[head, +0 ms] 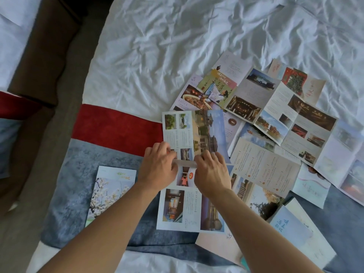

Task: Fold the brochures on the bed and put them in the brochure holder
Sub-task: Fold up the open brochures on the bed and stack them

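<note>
A wide bed (177, 46) fills the view, its white sheet rumpled all the way to the far edge. Across the near end lies a runner (74, 184), red band on the far side, blue-grey band on the near side, reaching to the bed's left edge. Off that left edge, a strip of floor (29, 194) and a dark brown piece of furniture (45, 52).

Now the paper. A big overlapping spread of open brochures (285, 119) covers the right half of the bed, running off toward the right edge, photo panels and text panels face up. In the middle, partly on the runner, one long brochure (183, 209) lies open, and both hands are on its midline. The left hand (157, 166) is pressed down flat-ish, fingers curled onto the paper; the right hand (211, 172) is just beside it, fingers also bent and bearing down. Between them a narrow raised ridge of paper shows, pinched up along a crease.

Left of that, alone on the blue-grey band, sits a folded brochure (111, 192) with white blossoms on its cover.
</note>
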The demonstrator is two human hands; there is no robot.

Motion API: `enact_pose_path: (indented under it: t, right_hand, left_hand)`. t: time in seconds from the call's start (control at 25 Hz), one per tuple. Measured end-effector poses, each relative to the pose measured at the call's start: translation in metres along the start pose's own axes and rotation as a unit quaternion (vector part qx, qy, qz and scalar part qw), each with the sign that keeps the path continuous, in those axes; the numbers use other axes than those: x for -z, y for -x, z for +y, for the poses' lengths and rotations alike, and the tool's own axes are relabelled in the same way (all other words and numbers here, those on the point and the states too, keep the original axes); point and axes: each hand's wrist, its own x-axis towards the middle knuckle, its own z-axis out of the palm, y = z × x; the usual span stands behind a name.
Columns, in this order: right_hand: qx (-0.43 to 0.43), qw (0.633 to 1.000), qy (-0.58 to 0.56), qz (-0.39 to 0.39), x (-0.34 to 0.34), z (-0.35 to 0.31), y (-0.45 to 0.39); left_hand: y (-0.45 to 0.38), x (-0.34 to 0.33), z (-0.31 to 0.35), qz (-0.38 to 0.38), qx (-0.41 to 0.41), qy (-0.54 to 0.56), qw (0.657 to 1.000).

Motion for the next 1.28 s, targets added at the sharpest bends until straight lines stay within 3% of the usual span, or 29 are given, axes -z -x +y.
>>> enact_pose_path:
  t: [0.2, 0.4, 0.68, 1.0, 1.28]
  right_hand:
    - [0.021, 0.999, -0.028, 0.023, 0.009, -0.01, -0.002]
    - [0.006, 1.0, 0.009, -0.006, 0.006, -0.008, -0.01]
    - [-0.092, 0.995, 0.019, -0.033, -0.008, 0.013, -0.03]
    - [-0.159, 0.986, -0.017, -0.05, -0.019, 0.038, -0.037]
    - [-0.134, 0.991, 0.0, -0.018, -0.016, 0.032, -0.033]
  left_hand:
    - [-0.002, 0.009, 0.01, -0.038, -0.011, 0.045, 0.998]
    - [-0.004, 0.009, 0.005, -0.046, 0.002, 0.033, 0.998]
    - [-0.038, -0.012, 0.006, -0.125, -0.056, -0.016, 0.99]
    - [-0.094, -0.028, 0.019, -0.135, -0.109, -0.012, 0.985]
    - [-0.079, -0.017, 0.018, -0.082, -0.109, -0.041, 0.99]
